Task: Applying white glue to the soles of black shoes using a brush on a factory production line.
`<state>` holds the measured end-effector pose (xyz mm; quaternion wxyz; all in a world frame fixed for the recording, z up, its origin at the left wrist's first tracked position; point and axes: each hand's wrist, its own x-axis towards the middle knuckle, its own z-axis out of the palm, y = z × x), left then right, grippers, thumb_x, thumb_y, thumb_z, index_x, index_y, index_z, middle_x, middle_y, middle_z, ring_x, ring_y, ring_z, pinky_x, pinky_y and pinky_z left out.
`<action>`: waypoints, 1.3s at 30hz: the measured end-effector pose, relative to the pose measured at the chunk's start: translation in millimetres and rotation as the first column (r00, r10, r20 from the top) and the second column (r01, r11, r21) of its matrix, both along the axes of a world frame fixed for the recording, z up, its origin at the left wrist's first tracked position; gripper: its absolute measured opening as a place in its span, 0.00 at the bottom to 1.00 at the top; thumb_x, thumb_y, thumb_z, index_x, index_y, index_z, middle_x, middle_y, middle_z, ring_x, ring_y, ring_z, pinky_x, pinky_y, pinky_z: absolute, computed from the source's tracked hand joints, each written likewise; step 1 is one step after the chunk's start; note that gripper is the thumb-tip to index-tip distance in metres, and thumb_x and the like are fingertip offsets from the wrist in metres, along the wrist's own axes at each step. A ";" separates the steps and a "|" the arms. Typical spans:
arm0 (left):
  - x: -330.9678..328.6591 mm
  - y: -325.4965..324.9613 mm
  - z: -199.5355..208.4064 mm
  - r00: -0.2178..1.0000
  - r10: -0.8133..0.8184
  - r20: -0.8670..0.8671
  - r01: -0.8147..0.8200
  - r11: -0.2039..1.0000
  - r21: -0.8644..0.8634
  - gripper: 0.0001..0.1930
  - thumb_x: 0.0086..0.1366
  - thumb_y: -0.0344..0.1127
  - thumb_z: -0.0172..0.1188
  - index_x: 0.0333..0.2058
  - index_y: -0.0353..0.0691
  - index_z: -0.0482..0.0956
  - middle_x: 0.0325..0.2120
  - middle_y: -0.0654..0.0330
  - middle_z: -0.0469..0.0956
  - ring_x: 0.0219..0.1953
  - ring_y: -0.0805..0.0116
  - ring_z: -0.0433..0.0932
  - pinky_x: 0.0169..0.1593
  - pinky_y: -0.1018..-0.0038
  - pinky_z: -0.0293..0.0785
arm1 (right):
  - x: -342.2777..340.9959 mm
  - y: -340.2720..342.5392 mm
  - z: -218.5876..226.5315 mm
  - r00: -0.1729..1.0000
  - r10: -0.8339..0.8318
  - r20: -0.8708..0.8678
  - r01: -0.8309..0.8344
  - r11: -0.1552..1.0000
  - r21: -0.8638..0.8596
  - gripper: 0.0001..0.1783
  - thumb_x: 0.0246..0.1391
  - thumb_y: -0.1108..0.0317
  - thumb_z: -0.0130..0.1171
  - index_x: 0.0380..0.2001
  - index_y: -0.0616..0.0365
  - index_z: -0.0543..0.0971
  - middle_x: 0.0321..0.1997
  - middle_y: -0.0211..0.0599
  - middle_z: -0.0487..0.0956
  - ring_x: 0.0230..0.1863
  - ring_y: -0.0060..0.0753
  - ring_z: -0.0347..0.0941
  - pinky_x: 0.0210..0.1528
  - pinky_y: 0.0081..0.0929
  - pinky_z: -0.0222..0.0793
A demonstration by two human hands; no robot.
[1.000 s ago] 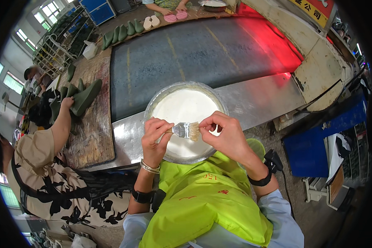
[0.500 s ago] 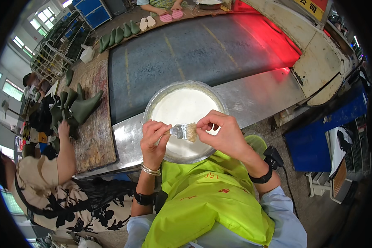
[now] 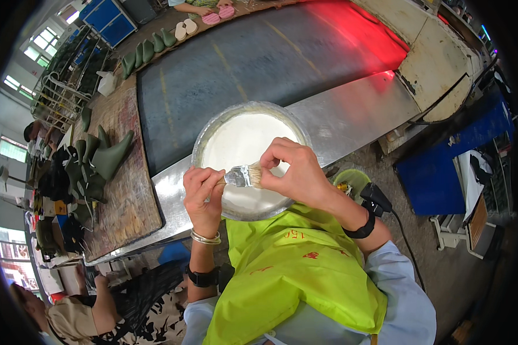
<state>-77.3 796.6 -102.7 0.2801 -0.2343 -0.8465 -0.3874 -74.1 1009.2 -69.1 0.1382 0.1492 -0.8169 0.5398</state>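
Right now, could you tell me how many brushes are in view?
1: the brush is held by the left hand over the white-filled bowl, its bristles pinched by the right hand.

Few packages, labels or signs appear. A small white plastic container [image 3: 105, 84], boxy with a narrower top, stands on the worn wooden bench at the upper left, just beside a row of green rubber boot pieces. Red handwritten marks [image 3: 296, 234] sit on the chest of the lime-green apron [image 3: 293, 276] worn by the person, with a further red mark lower down on the same apron. At the far left, on the cluttered end of the bench, a small yellow boxy item [image 3: 60, 207] lies among dark things; its kind cannot be told. No screens are visible.
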 end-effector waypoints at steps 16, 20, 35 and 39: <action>-4.1 -27.4 -9.7 0.978 0.209 0.020 -0.209 0.978 0.007 0.13 0.48 0.20 0.60 0.34 0.37 0.81 0.30 0.59 0.76 0.38 0.61 0.72 0.55 0.60 0.62 | -28.2 63.0 -16.4 0.881 -0.439 -0.179 0.463 0.876 0.133 0.04 0.35 0.73 0.60 0.19 0.58 0.75 0.20 0.33 0.73 0.26 0.30 0.71 0.30 0.24 0.66; -12.7 -13.7 -8.5 0.995 0.102 0.011 -0.102 0.993 0.058 0.13 0.48 0.21 0.61 0.36 0.38 0.80 0.31 0.59 0.76 0.39 0.62 0.72 0.55 0.61 0.62 | -23.0 45.2 -5.1 0.987 -0.155 0.029 0.157 0.984 -0.081 0.05 0.40 0.74 0.59 0.24 0.60 0.75 0.22 0.30 0.74 0.26 0.21 0.70 0.32 0.19 0.64; -6.5 -0.7 -21.3 0.966 -0.040 0.254 -0.046 0.945 0.325 0.13 0.51 0.25 0.64 0.39 0.37 0.80 0.33 0.60 0.76 0.40 0.64 0.72 0.57 0.62 0.60 | -13.3 5.7 6.7 0.877 0.345 0.334 -0.118 0.829 -0.547 0.06 0.51 0.76 0.48 0.29 0.63 0.74 0.26 0.27 0.72 0.31 0.18 0.65 0.36 0.19 0.63; -7.7 -0.7 -21.5 0.974 -0.060 0.217 -0.011 0.950 0.312 0.14 0.51 0.25 0.64 0.39 0.37 0.80 0.33 0.60 0.77 0.40 0.64 0.72 0.57 0.61 0.60 | -12.6 3.5 12.2 0.979 0.157 0.130 -0.124 0.965 -0.233 0.07 0.47 0.78 0.52 0.30 0.62 0.77 0.29 0.28 0.73 0.32 0.18 0.67 0.36 0.19 0.64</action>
